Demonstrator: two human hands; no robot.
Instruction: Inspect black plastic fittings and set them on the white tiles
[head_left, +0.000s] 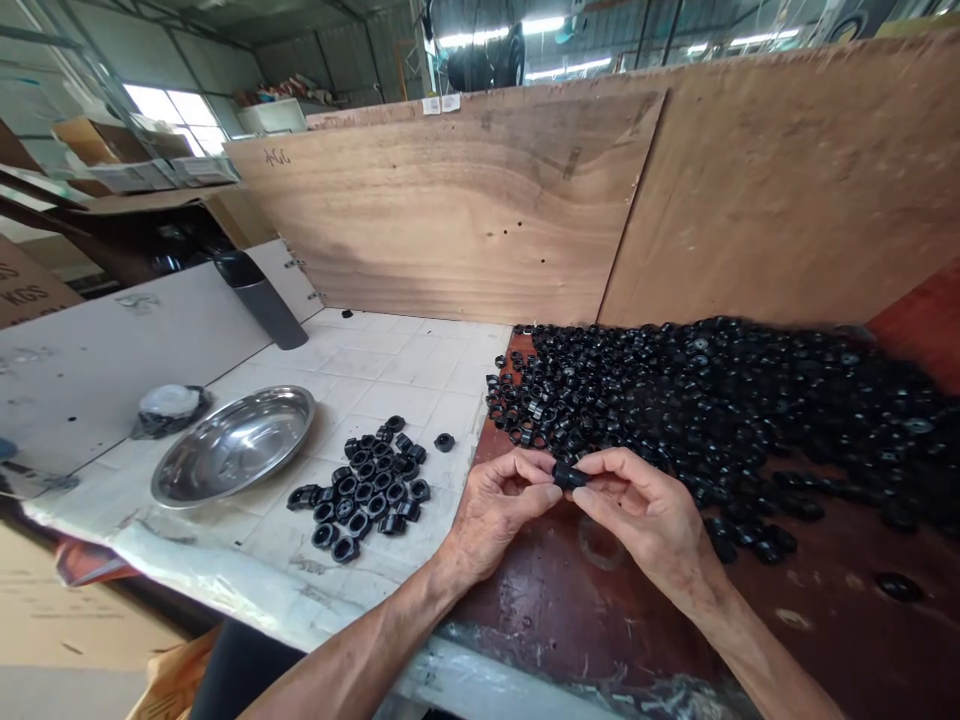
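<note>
Between the fingertips of both hands is a small black plastic ring-like part (568, 476), held over the brown board. My left hand (499, 505) pinches its left end between thumb and fingers. On the other end, my right hand (643, 508) pinches in the same way. The fingers cover much of the part, so its exact shape cannot be made out. Just behind the hands spreads a large heap of black plastic parts (675, 390). Left of my left hand, a smaller group of black nut-shaped rings (365, 490) lies on the white surface.
A shallow steel bowl (234, 445) stands on the white surface (375, 370) at the left. Behind it are a plastic-wrapped bundle (171, 408) and a dark grey bottle (262, 300) leaning on the side board. A tall plywood panel (450, 210) closes off the back.
</note>
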